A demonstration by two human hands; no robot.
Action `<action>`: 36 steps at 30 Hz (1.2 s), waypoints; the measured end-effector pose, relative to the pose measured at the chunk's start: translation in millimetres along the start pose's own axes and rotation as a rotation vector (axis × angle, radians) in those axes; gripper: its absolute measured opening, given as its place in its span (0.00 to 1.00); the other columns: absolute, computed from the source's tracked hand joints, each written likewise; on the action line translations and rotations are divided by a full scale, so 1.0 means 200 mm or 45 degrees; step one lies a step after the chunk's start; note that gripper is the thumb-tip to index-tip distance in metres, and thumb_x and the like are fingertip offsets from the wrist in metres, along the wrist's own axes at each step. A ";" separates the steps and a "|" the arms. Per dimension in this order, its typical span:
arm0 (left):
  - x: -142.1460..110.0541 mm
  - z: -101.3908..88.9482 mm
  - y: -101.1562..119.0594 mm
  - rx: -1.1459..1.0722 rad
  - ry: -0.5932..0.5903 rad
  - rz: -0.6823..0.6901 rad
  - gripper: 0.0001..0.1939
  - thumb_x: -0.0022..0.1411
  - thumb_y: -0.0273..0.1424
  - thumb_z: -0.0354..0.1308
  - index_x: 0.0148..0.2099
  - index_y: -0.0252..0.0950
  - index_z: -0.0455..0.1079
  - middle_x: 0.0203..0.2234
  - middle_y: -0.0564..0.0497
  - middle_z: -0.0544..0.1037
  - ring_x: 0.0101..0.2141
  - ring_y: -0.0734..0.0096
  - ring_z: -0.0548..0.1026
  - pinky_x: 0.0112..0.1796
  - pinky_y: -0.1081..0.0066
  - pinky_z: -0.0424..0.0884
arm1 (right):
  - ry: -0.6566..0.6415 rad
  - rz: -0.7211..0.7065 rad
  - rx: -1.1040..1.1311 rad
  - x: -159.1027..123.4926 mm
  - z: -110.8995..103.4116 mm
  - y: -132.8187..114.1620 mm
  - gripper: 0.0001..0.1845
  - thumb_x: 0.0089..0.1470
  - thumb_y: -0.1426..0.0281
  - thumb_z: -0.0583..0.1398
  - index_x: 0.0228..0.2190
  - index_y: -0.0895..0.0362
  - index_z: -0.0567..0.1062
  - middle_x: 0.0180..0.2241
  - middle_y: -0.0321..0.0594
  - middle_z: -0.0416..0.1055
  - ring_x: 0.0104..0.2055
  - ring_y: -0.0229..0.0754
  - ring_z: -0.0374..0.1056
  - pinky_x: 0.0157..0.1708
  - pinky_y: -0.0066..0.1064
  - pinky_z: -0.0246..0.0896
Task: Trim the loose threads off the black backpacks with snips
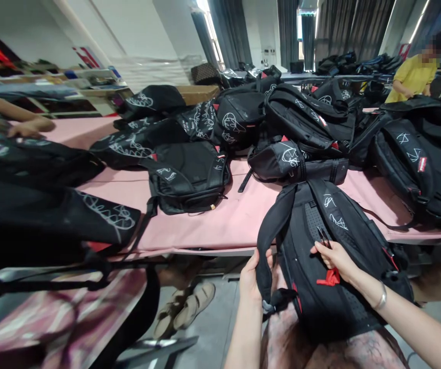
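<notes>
A black backpack lies on my lap and leans on the table edge, its back panel and shoulder straps facing up. White chalk-like marks run along its right strap. My left hand is closed around the padded left shoulder strap. Over the back panel, my right hand grips a small pair of dark thread snips, points up. A piece of red ribbon or cloth hangs just below that hand; whether it is tied to the snips I cannot tell.
More black backpacks with white scribbles crowd the pink-covered table. A large backpack stands at right. At left, a co-worker's hand rests by a dark bag. A person in yellow works farther back. Sandals show below.
</notes>
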State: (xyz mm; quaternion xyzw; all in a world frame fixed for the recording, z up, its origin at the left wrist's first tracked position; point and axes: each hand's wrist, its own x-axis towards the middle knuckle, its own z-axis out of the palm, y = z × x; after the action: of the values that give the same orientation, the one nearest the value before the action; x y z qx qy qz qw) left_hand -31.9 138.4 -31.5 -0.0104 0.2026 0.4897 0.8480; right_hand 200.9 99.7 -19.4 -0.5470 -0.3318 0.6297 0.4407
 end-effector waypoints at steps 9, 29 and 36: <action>-0.08 -0.01 -0.23 0.490 0.264 0.045 0.09 0.53 0.28 0.59 0.38 0.32 0.73 0.30 0.44 0.79 0.30 0.65 0.78 0.33 0.69 0.75 | 0.059 -0.035 0.306 0.24 0.34 -0.07 0.25 0.31 0.58 0.67 0.21 0.55 0.57 0.13 0.20 0.47 0.13 0.25 0.38 0.13 0.21 0.30; 0.34 0.34 0.00 1.191 0.228 0.304 0.16 0.34 0.37 0.68 0.25 0.32 0.69 0.18 0.54 0.73 0.19 0.76 0.69 0.24 0.75 0.64 | 0.354 -0.425 -0.008 0.21 0.28 -0.04 0.16 0.48 0.56 0.57 0.24 0.57 0.68 0.18 0.30 0.60 0.19 0.33 0.54 0.20 0.25 0.52; 0.30 0.34 -0.09 1.200 0.237 0.388 0.14 0.36 0.36 0.66 0.27 0.33 0.70 0.20 0.55 0.73 0.22 0.77 0.68 0.26 0.76 0.63 | 0.457 -0.784 -0.499 0.28 0.25 -0.23 0.05 0.47 0.70 0.58 0.28 0.55 0.74 0.32 0.39 0.74 0.34 0.43 0.68 0.36 0.32 0.61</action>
State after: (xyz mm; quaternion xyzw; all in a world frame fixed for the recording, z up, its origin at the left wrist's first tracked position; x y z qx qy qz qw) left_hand 30.9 193.2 6.9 0.3598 0.4756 0.4602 0.6577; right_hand 159.0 172.1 8.4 -0.5970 -0.5115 0.2877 0.5469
